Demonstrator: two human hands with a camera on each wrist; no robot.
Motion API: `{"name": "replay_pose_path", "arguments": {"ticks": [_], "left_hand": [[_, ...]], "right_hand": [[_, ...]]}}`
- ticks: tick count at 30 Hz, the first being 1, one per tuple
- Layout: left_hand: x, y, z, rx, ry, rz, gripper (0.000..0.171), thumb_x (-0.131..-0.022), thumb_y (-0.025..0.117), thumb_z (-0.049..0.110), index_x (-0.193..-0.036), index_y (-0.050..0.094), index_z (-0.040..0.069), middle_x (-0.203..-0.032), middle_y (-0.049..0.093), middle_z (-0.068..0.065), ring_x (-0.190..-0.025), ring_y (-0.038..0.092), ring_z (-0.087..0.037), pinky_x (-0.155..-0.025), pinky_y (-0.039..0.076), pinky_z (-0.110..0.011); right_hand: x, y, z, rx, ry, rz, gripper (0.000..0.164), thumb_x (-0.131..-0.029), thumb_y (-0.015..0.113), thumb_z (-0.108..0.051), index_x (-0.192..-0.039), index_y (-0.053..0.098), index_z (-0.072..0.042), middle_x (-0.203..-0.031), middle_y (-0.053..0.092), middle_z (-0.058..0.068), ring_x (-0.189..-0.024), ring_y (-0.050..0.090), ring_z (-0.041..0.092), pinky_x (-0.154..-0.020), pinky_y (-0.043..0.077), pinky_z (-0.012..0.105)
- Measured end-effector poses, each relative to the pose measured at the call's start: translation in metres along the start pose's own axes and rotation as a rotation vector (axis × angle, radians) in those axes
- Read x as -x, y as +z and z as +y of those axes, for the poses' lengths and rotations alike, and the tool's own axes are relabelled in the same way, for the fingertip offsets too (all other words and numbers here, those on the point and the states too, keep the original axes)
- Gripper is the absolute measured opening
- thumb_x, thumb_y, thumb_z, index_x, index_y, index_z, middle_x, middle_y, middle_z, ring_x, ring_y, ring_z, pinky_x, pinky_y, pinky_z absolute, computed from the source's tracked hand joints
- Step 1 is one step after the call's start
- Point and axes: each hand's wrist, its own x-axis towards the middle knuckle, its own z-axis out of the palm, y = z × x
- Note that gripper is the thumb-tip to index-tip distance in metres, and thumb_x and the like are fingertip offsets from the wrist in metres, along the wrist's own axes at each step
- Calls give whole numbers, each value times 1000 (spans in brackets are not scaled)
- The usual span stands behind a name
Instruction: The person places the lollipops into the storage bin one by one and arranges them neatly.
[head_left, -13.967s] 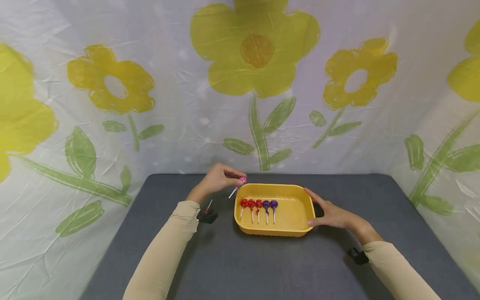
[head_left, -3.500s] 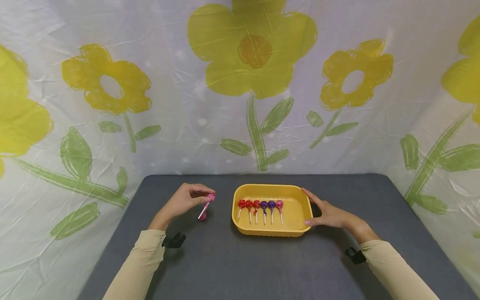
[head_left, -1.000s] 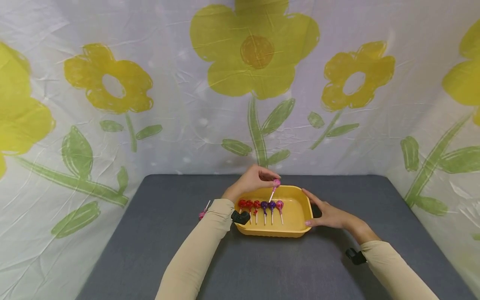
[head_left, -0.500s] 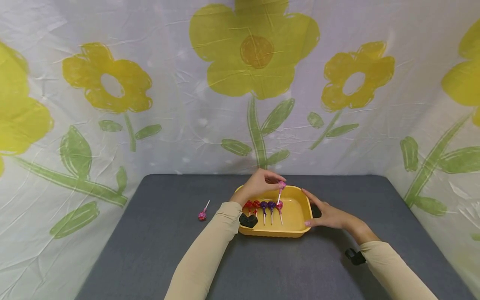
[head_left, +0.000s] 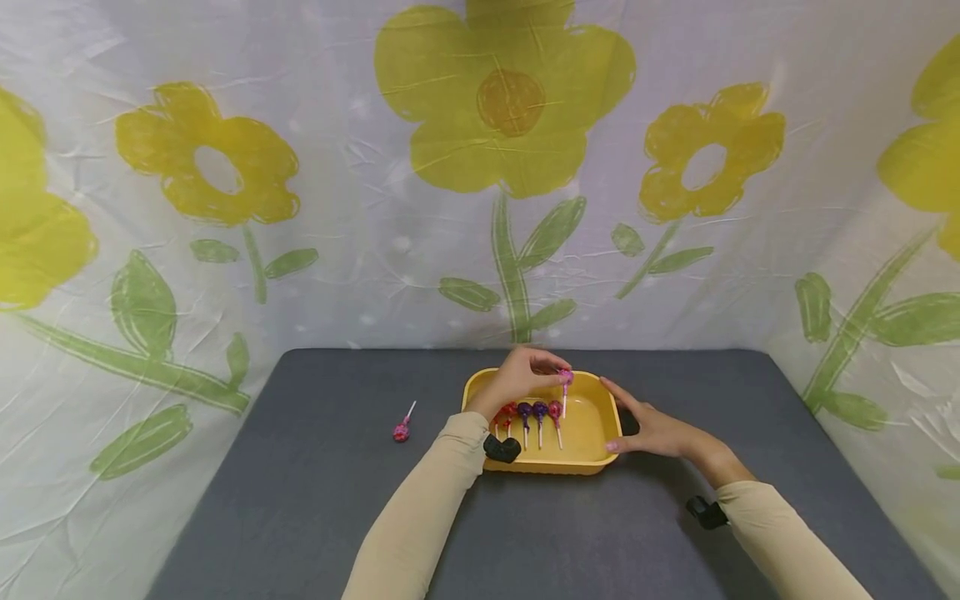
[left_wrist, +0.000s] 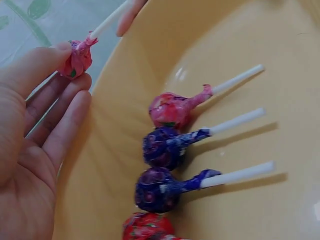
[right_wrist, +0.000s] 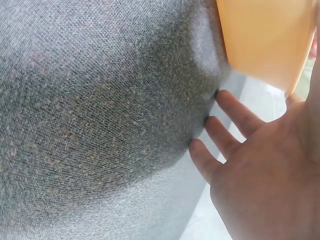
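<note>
Between thumb and fingers, my left hand (head_left: 519, 379) pinches a pink lollipop (left_wrist: 77, 59) by its wrapped head, stick pointing down over the back of the yellow tray (head_left: 588, 433). Inside the tray a row of lollipops lies with sticks toward me: a pink one (left_wrist: 171, 110) at the right end, then two purple ones (left_wrist: 162, 147), then red ones (left_wrist: 147, 227), partly hidden by my left wrist. My right hand (head_left: 660, 429) rests against the tray's right end, index finger and thumb spread to its corners, other fingers fairly straight in the right wrist view.
Left of the tray, another pink lollipop (head_left: 402, 432) lies on the dark grey table (head_left: 322, 500). A curtain (head_left: 360, 275) printed with yellow flowers hangs behind the table and along both sides.
Earlier, one pink lollipop was added to the row and the left hand took another from the table. Lately that hand has moved right and lowered the lollipop; the right hand stays at the tray.
</note>
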Motion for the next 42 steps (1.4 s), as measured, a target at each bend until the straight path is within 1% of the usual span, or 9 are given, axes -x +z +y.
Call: {"name": "replay_pose_path", "arguments": {"ticks": [4, 7, 12, 17, 23, 30, 35, 42], "left_hand": [[-1, 2, -6, 17, -6, 7, 23, -88, 75, 27, -108, 77, 16, -103, 78, -4, -90, 71, -9, -82, 58, -24], [-1, 4, -8, 23, -8, 13, 23, -88, 75, 26, -109, 77, 15, -104, 78, -5, -91, 72, -10, -82, 58, -24], [-1, 7, -7, 22, -40, 7, 26, -89, 75, 26, -112, 76, 15, -107, 77, -4, -93, 72, -9, -83, 58, -23], [-1, 12, -6, 2, -65, -10, 25, -87, 77, 27, -109, 78, 16, -105, 78, -3, -93, 73, -8, -83, 58, -22], [-2, 15, -7, -44, -56, -43, 23, -86, 78, 24, -107, 78, 15, -104, 78, -3, -92, 73, -9, -81, 58, -22], [-3, 20, -8, -101, -45, -80, 22, -86, 78, 22, -106, 78, 14, -101, 79, -1, -86, 73, -6, -77, 58, -20], [-5, 23, -13, -106, -38, -112, 20, -86, 77, 23, -104, 78, 15, -99, 79, 0, -84, 73, -4, -75, 58, -20], [-7, 24, -16, -145, -35, -124, 20, -86, 77, 25, -104, 78, 15, -99, 79, 1, -82, 72, -4, -74, 58, -19]], "right_hand": [[0, 0, 0, -7, -4, 4, 107, -85, 75, -45, -160, -1, -33, -158, 30, 25, -146, 22, 52, -108, 24, 77], [0, 0, 0, -3, -1, 6, 108, -84, 75, -46, -160, -1, -34, -159, 30, 24, -146, 22, 52, -107, 25, 77], [0, 0, -1, 3, -5, 7, 108, -85, 75, -45, -160, -1, -33, -159, 30, 25, -146, 22, 53, -107, 25, 77], [1, 0, -2, 5, -3, 8, 107, -85, 75, -45, -160, -1, -33, -158, 32, 25, -144, 25, 53, -106, 26, 78], [1, 0, -1, 1, 19, 11, 107, -85, 74, -44, -160, -2, -35, -158, 32, 22, -144, 26, 52, -105, 27, 78], [1, 0, -1, 7, 39, 8, 107, -85, 74, -46, -159, -2, -37, -159, 30, 21, -144, 24, 52, -105, 26, 79], [1, 0, -1, 12, 48, 6, 107, -85, 74, -47, -159, -3, -37, -160, 29, 21, -145, 23, 52, -105, 26, 78], [1, 0, -1, 15, 50, 9, 107, -85, 74, -47, -159, -2, -38, -159, 30, 21, -145, 23, 51, -105, 26, 78]]}}
